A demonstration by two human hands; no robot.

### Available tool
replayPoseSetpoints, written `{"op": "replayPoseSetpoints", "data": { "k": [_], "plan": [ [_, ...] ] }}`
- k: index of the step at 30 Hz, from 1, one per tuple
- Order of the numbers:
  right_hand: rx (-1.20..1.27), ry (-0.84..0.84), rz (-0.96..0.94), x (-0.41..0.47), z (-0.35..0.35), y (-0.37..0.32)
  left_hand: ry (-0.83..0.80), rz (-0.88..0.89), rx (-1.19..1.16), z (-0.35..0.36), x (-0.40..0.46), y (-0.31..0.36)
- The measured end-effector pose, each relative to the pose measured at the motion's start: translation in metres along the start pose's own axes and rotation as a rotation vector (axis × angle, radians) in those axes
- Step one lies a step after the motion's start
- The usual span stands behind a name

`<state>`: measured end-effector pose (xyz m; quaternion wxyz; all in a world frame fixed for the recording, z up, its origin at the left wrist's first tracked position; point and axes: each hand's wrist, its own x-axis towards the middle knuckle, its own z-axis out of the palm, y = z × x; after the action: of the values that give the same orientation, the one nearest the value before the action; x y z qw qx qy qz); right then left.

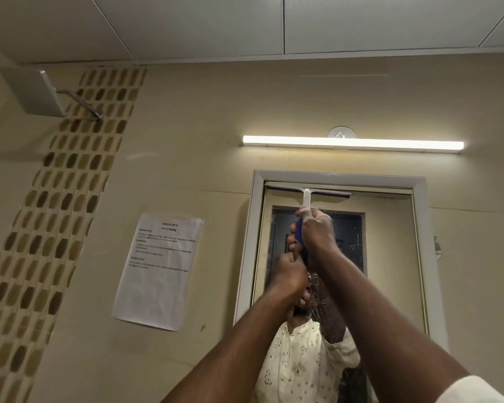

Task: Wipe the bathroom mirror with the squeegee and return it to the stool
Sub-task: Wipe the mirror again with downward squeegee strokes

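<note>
Head view: both hands raised on squeegee.

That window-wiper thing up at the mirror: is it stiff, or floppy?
The squeegee probably stays stiff: its thin handle stands straight above the right hand. It looks light. The blade's edge may flex against the mirror.

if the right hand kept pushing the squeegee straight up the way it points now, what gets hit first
Probably the top of the mirror frame. The right hand holds the squeegee upright with its blade already at the glass's upper edge, so the blade would meet the frame almost at once. Above that hangs the light bar.
</note>
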<state>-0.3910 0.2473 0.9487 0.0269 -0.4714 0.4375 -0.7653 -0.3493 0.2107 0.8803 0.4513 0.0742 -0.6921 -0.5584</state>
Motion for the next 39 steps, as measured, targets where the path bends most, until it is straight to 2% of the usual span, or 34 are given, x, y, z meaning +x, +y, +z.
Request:
{"op": "replayPoseSetpoints", "data": {
  "k": [15,23,34,39],
  "plan": [
    [-0.339,0.114,-0.105,-0.005,-0.01,0.025,0.099,0.015,0.124,0.019,-0.004,-0.032],
    [-0.604,0.215,-0.216,-0.025,-0.011,0.062,0.08,-0.139,0.009,0.014,-0.03,-0.067],
    [-0.661,0.27,-0.263,-0.065,-0.016,0.107,0.109,-0.111,0.064,0.007,-0.064,-0.114],
    [-0.641,0.243,-0.195,-0.093,-0.022,0.129,0.132,-0.128,0.069,0.008,-0.087,-0.14]
  ]
}}
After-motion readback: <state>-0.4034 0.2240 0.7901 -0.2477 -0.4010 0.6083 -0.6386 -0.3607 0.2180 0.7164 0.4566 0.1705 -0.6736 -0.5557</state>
